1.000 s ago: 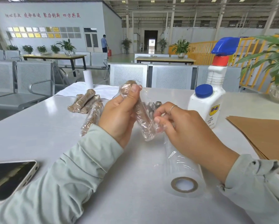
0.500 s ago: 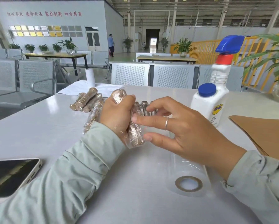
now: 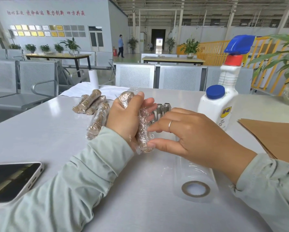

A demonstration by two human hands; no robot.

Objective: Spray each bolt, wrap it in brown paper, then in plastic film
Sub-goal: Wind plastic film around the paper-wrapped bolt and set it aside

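Head view: a wide grey table (image 3: pixel 40 144) fills the near ground, with a far grey wall carrying a line of red Chinese characters (image 3: pixel 45 13) too blurred to read with certainty, above rows of framed plaques. At the right edge lies a stack of brown paper (image 3: pixel 274 136). Far right on the table stands a white spray bottle (image 3: pixel 224 99) with a blue trigger head, a red collar and a blue side cap; its yellow and blue label reads WD-40, the smaller print below it illegible. Near the right forearm lies a roll of clear plastic film (image 3: pixel 193 181), its cardboard core facing the camera. A dark phone (image 3: pixel 11 181) in a pale case sits at the near left. The left hand (image 3: pixel 123 121) is curled round a wrapped bolt (image 3: pixel 143 131), brown paper under glossy film, held tilted above the table's middle. The right hand (image 3: pixel 192 133) has its fingers extended, thumb and fingertip touching the bolt's lower end, a ring on one finger. Left of the hands lies a pile of finished wrapped bolts (image 3: pixel 95 108); just behind them, bare steel bolts (image 3: pixel 163 108).
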